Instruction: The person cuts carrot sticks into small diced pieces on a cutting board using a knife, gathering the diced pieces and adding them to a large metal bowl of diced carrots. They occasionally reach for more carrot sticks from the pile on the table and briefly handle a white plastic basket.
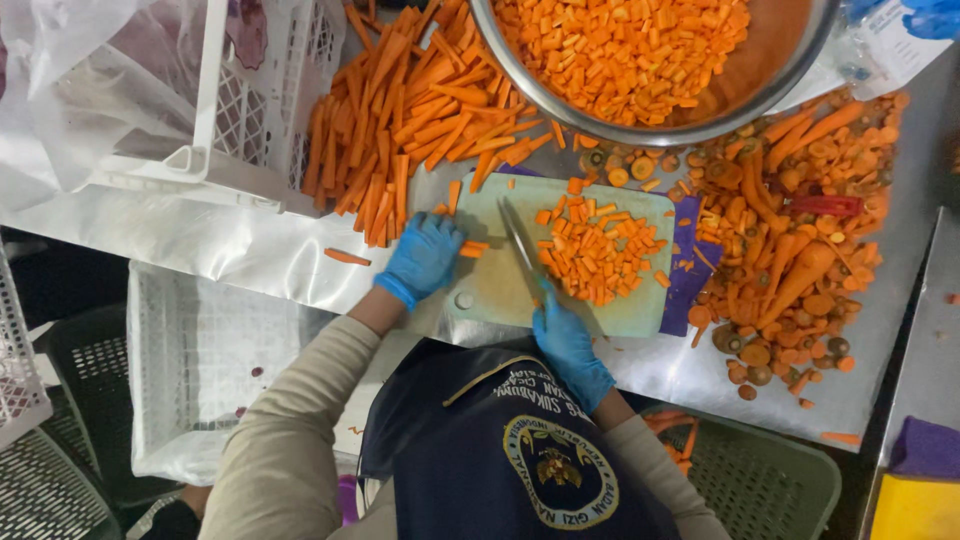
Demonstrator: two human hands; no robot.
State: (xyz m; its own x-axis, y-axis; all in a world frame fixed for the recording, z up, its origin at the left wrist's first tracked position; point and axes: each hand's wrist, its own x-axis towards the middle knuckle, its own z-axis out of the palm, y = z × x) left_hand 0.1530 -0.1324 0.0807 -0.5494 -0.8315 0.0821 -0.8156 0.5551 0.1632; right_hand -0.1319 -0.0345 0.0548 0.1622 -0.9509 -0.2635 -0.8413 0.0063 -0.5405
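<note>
Centrally: green board (490, 290) on steel table (250, 250). Left hand (422, 257), blue glove, at board's left edge, fingers curled down over a few carrot sticks (472, 247), holding them flat. Right hand (570, 345), blue glove, at board's lower edge, closed round handle of knife (520, 240); blade angled up-left, lying between sticks and diced pile (598, 255). Upper left of board: heap of long strips (400, 110). Top centre: steel bowl (790, 75) of dice. Right: peels and ends (790, 250), red peeler (825, 206) on top. Upper left: white crate (215, 130).
</note>
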